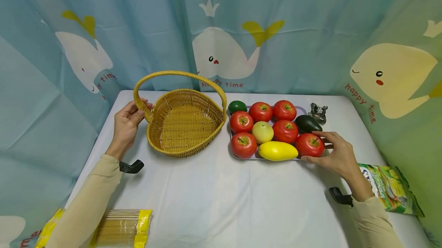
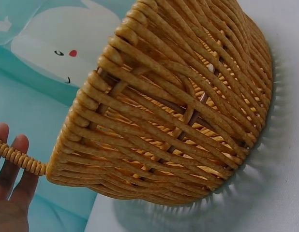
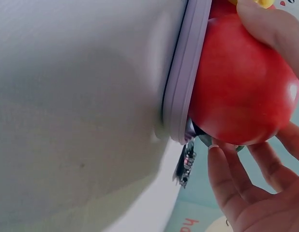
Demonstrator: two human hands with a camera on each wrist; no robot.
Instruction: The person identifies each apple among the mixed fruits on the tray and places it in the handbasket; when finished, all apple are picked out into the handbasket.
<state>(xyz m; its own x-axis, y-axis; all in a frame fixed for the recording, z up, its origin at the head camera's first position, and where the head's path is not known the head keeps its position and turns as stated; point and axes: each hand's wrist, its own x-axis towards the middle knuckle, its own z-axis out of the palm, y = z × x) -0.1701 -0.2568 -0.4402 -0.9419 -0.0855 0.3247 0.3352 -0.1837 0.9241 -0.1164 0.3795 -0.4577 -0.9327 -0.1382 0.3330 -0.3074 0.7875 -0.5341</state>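
A heart-shaped wicker basket (image 1: 186,125) stands on the left of the table, its inside bare. My left hand (image 1: 127,123) grips the left foot of its arched handle (image 1: 179,73); the left wrist view shows fingers (image 2: 23,188) around the wrapped handle. To the right, a pale purple tray (image 3: 181,87) bears several red apples (image 1: 284,131), a yellow mango (image 1: 278,151), a pale round fruit (image 1: 263,132), a dark avocado (image 1: 308,124) and a green fruit (image 1: 237,106). At the tray's front right corner, my right hand (image 1: 336,154) holds one red apple (image 3: 246,82) between thumb and fingers.
Behind the tray's right end sits a small ornate silvery object (image 1: 318,113). A green and yellow snack bag (image 1: 390,188) lies near the right edge. At the front left, a yellow-ended packet of long noodles (image 1: 119,228) lies partly under my left forearm. Whale-print curtains (image 1: 221,48) enclose the table.
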